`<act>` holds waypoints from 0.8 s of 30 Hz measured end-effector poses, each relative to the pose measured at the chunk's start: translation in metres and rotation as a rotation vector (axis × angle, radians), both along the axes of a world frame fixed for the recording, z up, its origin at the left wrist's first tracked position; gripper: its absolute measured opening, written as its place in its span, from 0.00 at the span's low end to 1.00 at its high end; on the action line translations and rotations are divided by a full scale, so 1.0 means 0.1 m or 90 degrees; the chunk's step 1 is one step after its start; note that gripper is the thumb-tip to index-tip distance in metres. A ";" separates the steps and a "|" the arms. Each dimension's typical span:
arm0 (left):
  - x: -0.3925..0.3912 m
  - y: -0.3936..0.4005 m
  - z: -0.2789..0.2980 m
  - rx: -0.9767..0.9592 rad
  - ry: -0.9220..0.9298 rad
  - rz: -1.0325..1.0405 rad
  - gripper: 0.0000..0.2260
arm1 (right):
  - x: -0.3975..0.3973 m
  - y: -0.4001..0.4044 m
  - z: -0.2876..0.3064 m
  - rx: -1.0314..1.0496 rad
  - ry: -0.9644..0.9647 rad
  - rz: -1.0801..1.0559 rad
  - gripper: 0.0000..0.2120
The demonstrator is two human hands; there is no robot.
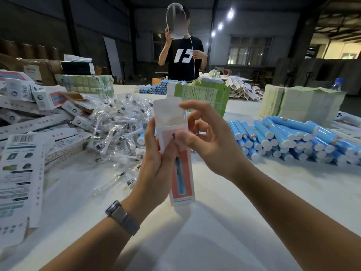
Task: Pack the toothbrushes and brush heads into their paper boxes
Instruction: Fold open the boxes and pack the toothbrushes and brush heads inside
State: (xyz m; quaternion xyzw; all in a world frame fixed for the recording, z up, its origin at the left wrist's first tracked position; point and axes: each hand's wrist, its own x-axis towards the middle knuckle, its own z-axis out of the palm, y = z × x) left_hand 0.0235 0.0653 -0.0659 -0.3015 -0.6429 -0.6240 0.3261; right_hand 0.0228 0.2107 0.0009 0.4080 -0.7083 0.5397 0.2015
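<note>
An upright white paper box (182,178) with a red panel and a toothbrush picture stands on the table in the middle of the head view, its top flap (168,108) open. My left hand (158,161) grips the box's left side. My right hand (207,133) is at the box's upper right; its thumb presses the front near the opening and its curled fingers hover by the flap. A blue toothbrush edge (184,116) shows at the opening. Wrapped brush heads (119,124) lie heaped to the left. Blue toothbrush handles (293,137) are stacked to the right.
Flat and folded white boxes (21,169) cover the left of the white table (214,222). Green leaflet bundles (207,94) and pale stacks (300,102) stand behind. More blue handles (154,88) lie further back. A person in a black shirt (183,55) stands across the table.
</note>
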 end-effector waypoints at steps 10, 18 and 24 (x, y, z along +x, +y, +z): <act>0.03 -0.03 -0.02 -0.014 -0.033 -0.096 0.24 | -0.02 0.10 -0.11 0.006 -0.060 -0.004 0.17; 0.15 0.07 0.03 -0.006 -0.050 -0.174 0.20 | 0.09 0.24 -0.17 -0.022 -0.077 0.003 0.11; 0.17 0.10 0.05 0.003 -0.067 -0.211 0.14 | 0.12 0.26 -0.15 0.030 -0.034 -0.015 0.05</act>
